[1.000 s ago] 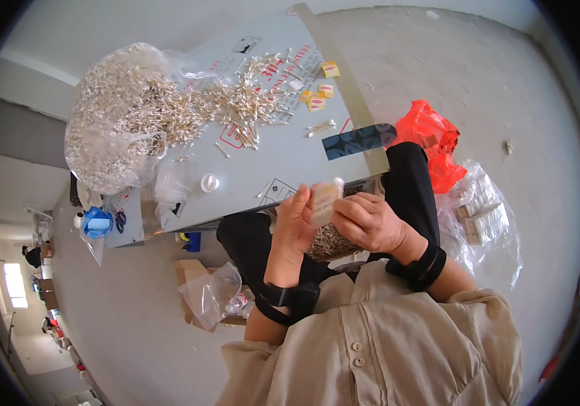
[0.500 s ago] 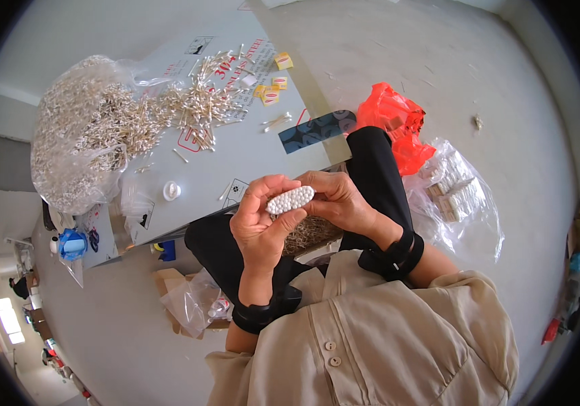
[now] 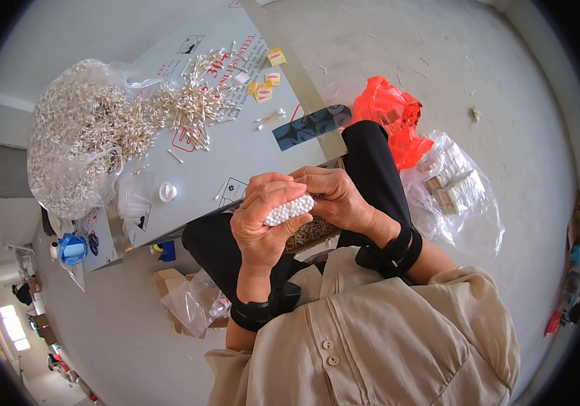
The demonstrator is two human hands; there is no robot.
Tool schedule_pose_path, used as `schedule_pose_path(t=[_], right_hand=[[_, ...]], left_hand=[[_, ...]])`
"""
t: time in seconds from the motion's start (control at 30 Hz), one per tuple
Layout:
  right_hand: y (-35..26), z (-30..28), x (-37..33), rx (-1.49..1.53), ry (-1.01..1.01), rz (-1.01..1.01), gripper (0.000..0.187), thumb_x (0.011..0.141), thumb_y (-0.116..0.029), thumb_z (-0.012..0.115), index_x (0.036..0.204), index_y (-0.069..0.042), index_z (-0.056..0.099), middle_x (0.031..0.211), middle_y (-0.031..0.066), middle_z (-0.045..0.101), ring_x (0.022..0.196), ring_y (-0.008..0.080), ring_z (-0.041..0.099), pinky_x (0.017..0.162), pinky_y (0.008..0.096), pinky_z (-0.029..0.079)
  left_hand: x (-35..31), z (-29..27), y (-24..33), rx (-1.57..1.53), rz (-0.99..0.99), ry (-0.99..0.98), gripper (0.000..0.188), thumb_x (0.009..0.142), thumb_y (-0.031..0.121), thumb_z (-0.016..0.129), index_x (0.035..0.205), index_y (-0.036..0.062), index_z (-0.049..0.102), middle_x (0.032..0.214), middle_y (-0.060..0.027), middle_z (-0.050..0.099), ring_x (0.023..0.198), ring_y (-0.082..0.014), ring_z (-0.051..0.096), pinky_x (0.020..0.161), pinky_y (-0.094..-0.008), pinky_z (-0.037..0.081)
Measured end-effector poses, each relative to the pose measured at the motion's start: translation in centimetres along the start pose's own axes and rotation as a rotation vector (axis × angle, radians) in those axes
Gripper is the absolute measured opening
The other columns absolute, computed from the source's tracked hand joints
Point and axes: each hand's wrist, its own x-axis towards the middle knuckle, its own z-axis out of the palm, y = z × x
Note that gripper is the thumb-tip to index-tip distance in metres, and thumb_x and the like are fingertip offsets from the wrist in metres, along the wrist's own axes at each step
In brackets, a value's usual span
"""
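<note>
A tight bundle of cotton swabs [image 3: 288,211] is held over my lap, its white tips turned up toward me. My left hand [image 3: 257,215] wraps round it, with fingers over the far side and thumb along the near side. At the bundle's right end my right hand [image 3: 342,197] has its fingers bent in and touching it; part of the bundle behind the fingers is hidden. Below the hands, a box of loose swabs [image 3: 311,233] rests between my legs. Many more swabs [image 3: 195,108] lie heaped on the table, spilling from a large clear bag [image 3: 77,135].
The table [image 3: 188,183] carries small yellow-and-white boxes [image 3: 263,92], a round white container [image 3: 167,192] and a dark patterned strip [image 3: 314,127]. To the right on the floor sit a red plastic bag [image 3: 388,118] and a clear bag of packed bundles [image 3: 456,189]. A cardboard box [image 3: 175,298] stands lower left.
My left fingers have closed further over the top of the bundle. The bundle has shifted very slightly down and left, and the whole view has moved a little.
</note>
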Motion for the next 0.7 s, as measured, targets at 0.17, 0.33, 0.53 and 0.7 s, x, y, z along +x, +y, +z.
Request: schedule_pose_path(t=[0.17,0.33,0.53,0.7], right_hand=[[-0.2,0.0,0.1,-0.003,0.000,0.031,0.027,0.077,0.001,0.072,0.103,0.000,0.067,0.101,0.0137,0.067,0.093,0.0289,0.066,0.081,0.0347,0.053],[0.2,0.3,0.0,0.010,0.003,0.000,0.027,0.076,0.001,0.073,0.103,0.000,0.068,0.100,0.0134,0.067,0.093,0.0286,0.066,0.081,0.0345,0.053],[-0.2,0.0,0.1,0.005,0.011,0.038,0.028,0.076,0.001,0.072,0.104,0.000,0.068,0.101,0.0136,0.067,0.093,0.0277,0.066,0.082,0.0340,0.053],[0.0,-0.2,-0.1,0.021,0.028,0.054,0.031,0.077,0.001,0.071,0.108,-0.001,0.068,0.102,0.0132,0.067,0.094,0.0271,0.066,0.084,0.0336,0.052]], left_hand=[[0.4,0.2,0.3,-0.017,-0.011,0.022,0.036,0.067,0.021,0.085,0.096,0.0040,0.072,0.093,-0.0055,0.070,0.096,-0.0255,0.062,0.085,-0.0354,0.051],[-0.1,0.0,-0.2,0.047,0.059,-0.023,0.037,0.068,0.023,0.085,0.095,0.0029,0.072,0.094,-0.0067,0.070,0.096,-0.0265,0.061,0.084,-0.0357,0.051],[0.7,0.1,0.6,-0.016,0.015,0.029,0.037,0.069,0.024,0.085,0.095,0.0017,0.072,0.093,-0.0072,0.070,0.095,-0.0267,0.063,0.084,-0.0349,0.052],[-0.1,-1.1,-0.3,0.056,0.041,-0.030,0.040,0.070,0.026,0.084,0.098,0.0009,0.071,0.096,-0.0081,0.071,0.095,-0.0262,0.063,0.084,-0.0352,0.052]])
